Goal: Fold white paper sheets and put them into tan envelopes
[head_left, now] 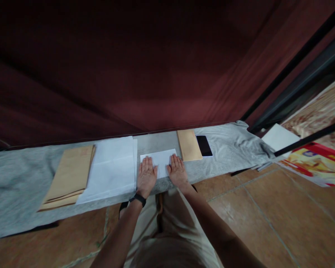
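I saw a white sheet of paper (161, 163) on the narrow counter (229, 150) with grey cover, between larger white papers (111, 165) and a tan envelope (189, 145). Its long axis seemed to go left to right, the right end slightly farther from the person. Dark red fabric (156, 82) hung behind; the floor (259, 216) was tiled. The left hand (146, 176) and right hand (178, 172) lay flat on the sheet, fingers forward, each grip fully opened, grasping nothing.

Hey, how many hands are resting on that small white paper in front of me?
2: your left hand lies flat at the left side of the white paper, your right hand at its right side.
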Action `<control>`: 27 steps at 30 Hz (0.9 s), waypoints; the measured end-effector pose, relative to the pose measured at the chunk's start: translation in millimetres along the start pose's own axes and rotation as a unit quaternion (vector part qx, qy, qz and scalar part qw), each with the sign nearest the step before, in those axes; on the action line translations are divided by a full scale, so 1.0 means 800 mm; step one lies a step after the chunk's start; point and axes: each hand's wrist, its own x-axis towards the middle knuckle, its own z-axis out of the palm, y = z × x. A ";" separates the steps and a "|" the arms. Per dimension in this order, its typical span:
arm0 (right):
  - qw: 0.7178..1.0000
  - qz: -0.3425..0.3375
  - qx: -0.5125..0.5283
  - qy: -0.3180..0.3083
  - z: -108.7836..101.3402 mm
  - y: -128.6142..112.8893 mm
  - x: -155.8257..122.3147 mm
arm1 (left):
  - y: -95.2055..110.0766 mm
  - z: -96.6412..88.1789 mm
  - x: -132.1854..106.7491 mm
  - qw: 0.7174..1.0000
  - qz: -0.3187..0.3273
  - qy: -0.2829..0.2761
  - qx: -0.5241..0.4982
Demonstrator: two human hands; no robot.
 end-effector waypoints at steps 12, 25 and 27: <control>0.999 -0.028 -0.007 0.038 -0.017 0.014 -0.051 | 0.005 -0.019 -0.046 1.000 0.001 0.018 -0.004; 0.999 -0.016 0.005 0.037 -0.033 0.023 -0.080 | 0.019 -0.036 -0.091 1.000 0.028 0.009 -0.001; 0.999 -0.024 0.021 0.016 -0.038 0.018 -0.078 | 0.029 -0.036 -0.093 0.999 0.051 -0.006 -0.011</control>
